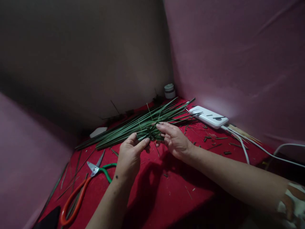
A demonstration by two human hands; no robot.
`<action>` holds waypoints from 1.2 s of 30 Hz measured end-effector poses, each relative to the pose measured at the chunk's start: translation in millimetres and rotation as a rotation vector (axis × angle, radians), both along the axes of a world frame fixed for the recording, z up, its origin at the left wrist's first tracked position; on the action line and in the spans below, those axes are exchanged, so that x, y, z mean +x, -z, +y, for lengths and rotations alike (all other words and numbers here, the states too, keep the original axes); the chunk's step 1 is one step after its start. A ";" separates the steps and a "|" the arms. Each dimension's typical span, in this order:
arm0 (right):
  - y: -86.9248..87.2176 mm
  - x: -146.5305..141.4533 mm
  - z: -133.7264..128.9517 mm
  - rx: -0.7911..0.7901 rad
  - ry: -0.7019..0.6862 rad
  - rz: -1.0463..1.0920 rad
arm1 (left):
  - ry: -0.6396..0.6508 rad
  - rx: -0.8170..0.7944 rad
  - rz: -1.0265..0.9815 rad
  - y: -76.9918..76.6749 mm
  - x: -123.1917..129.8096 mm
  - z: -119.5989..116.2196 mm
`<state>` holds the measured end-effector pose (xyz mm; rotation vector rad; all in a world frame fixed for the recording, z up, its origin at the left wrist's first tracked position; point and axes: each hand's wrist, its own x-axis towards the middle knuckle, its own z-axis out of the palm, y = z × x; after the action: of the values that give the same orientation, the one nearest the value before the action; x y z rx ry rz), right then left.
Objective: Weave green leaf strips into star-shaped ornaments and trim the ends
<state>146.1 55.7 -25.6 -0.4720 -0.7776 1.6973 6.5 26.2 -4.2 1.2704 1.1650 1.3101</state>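
Observation:
Both hands meet at a small woven piece of dark green leaf strips (152, 132), held above the red cloth. My left hand (133, 151) pinches its left side between thumb and fingers. At the right side, my right hand (173, 137) has its thumb and index finger closed on the strips. Thin strip ends stick up from the piece. Just behind the hands lies a bundle of long green leaf strips (114, 135), running from lower left to upper right.
Scissors with one orange and one green handle (94, 170) lie open at left. A white power bank (208, 117) with white cables sits at right. At the back corner stands a small white jar (169, 91). Leaf scraps dot the red cloth (176, 190); walls rise behind.

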 end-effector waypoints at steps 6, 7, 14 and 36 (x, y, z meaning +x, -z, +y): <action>-1.0 1.2 -5.2 0.142 -0.037 -0.085 | -0.162 0.037 0.026 -5.5 -4.4 -0.7; -0.8 0.7 -6.2 0.166 -0.049 -0.112 | -0.162 0.038 0.029 -5.4 -5.0 -0.4; 3.8 -2.2 -4.6 0.242 -0.026 -0.277 | -0.123 0.082 0.071 0.0 -7.8 0.6; 8.4 -2.1 3.2 0.210 -0.060 -0.236 | 0.059 0.080 -0.009 2.0 -5.8 1.2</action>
<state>144.1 58.8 -34.0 -0.5124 -1.1388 1.6106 0.7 27.4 -6.2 1.3453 1.0709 1.3289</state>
